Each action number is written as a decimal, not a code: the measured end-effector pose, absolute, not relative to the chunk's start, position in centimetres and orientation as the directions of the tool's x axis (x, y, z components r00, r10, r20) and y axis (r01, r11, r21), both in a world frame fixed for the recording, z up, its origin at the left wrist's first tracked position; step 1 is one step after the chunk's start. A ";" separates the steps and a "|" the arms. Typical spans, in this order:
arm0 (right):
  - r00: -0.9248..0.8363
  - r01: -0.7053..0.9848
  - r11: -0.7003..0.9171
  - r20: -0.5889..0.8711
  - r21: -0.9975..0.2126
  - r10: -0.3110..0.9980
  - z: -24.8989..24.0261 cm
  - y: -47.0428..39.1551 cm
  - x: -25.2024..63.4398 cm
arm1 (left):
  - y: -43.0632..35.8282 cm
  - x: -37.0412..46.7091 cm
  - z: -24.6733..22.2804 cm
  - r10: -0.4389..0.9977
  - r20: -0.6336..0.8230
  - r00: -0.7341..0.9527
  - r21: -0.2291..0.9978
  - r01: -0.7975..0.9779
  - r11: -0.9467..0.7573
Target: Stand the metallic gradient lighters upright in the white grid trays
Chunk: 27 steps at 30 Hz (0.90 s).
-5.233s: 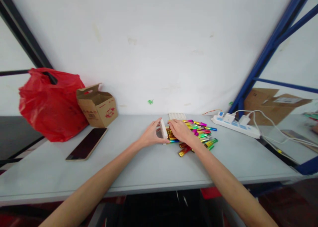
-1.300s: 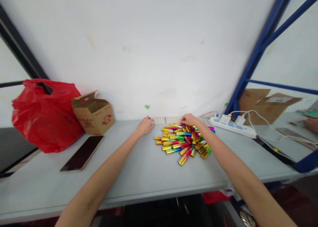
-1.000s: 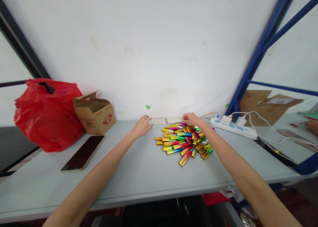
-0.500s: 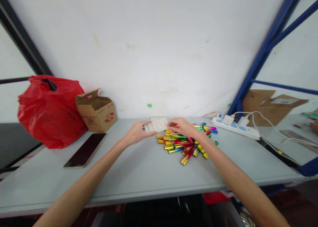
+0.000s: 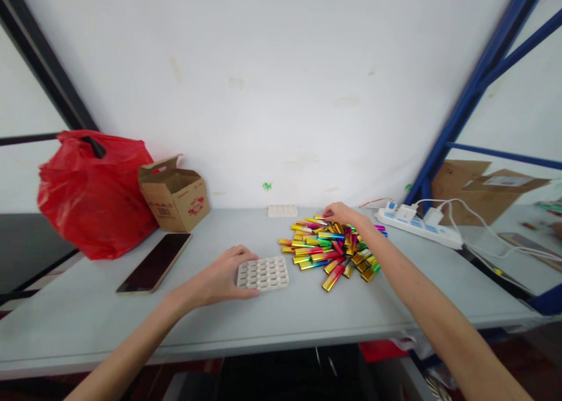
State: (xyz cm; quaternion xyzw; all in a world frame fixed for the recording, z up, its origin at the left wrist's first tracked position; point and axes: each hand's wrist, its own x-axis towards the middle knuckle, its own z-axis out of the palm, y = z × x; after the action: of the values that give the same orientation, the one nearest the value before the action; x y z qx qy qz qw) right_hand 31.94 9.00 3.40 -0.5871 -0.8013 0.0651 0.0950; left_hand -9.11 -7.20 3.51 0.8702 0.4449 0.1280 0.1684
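No txt could be read for sure: sm. cardbd box (image 5: 178, 211) bore dk characters, a barcode (image 5: 165, 212) & a red emblem (image 5: 195, 206), all blurry. Lg. carton (image 5: 459, 205) had a short dk marking (image 5: 448, 171) & wht label (image 5: 507, 181), both unclear; green scrawl (image 5: 267, 186) on wall (image 5: 281, 96) was illegible too.

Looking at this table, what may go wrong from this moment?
The right hand is at the loose, overlapping pile of shiny multicoloured oblong pieces, so some might slide. The left hand grips the off-white rectangular slotted tray only by one end, so it may tilt if bumped.
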 end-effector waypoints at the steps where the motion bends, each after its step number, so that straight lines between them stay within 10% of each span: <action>1: -0.290 0.926 0.306 0.101 -0.223 0.952 3.4 9.0 32.0 | -7.0 -8.9 3.4 0.812 0.070 0.579 0.401 0.730 -0.554; 7: -0.182 0.801 0.341 0.343 -0.491 0.922 3.3 8.2 31.3 | -5.3 -6.6 3.7 0.774 0.048 0.631 0.377 0.706 -0.599; 12: 0.022 0.076 0.367 0.370 -0.927 0.929 3.3 6.6 28.2 | -3.2 -5.0 4.3 0.742 -0.040 0.669 0.345 0.706 -0.618; 18: -0.011 -0.309 0.177 0.189 -0.935 0.982 3.9 3.3 25.1 | -1.6 -4.2 3.8 0.706 -0.001 0.709 0.361 0.658 -0.661; 27: -0.281 -0.247 0.145 0.214 -0.958 0.936 3.7 -0.3 21.7 | -3.0 -5.1 1.9 0.744 0.165 0.648 0.372 0.658 -0.655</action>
State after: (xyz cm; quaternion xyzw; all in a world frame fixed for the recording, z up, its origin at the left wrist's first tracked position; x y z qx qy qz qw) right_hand 21.69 -0.30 3.73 -0.3100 -0.5558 0.5757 0.5135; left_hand -5.09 -2.99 1.88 0.8966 0.3908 0.1532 0.1409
